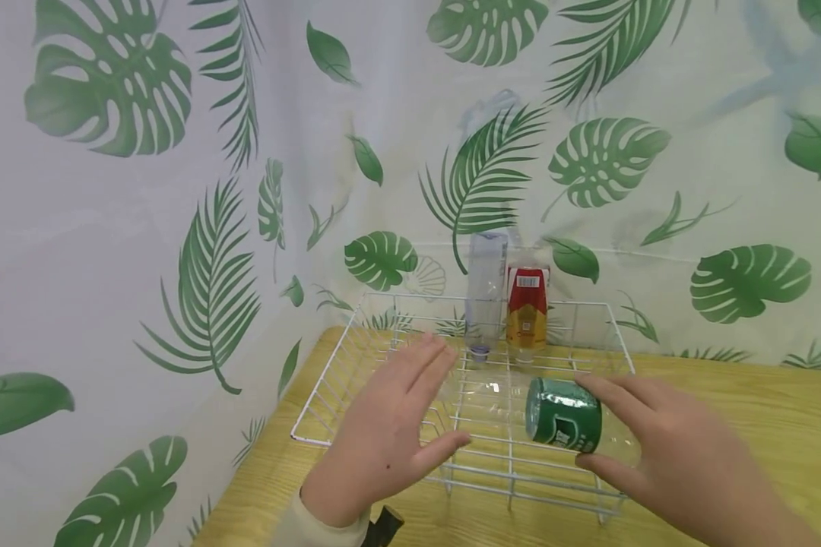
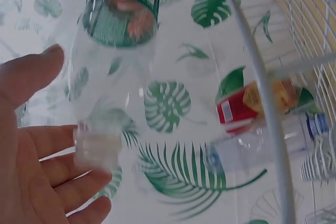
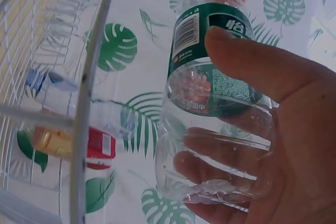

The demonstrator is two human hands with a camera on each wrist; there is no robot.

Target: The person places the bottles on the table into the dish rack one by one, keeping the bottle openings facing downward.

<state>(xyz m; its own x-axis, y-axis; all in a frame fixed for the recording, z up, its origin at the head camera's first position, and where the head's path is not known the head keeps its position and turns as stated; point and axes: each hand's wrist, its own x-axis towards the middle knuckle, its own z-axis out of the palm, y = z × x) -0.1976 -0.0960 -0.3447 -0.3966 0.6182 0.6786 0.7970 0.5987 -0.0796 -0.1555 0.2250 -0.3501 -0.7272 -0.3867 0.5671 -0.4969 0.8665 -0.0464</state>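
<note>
A clear plastic bottle with a green label lies sideways above the white wire rack. My right hand grips it near its base end, thumb on one side and fingers round the other, as the right wrist view shows. The bottle's neck points toward my left hand, whose fingers are extended with the thumb apart. In the left wrist view the fingers are close to the bottle's mouth; whether they touch it I cannot tell.
At the rack's back, a clear bottle with a blue cap and a red-labelled bottle stand upside down. The rack rests on a wood-grain table. A leaf-patterned sheet hangs behind and at the left.
</note>
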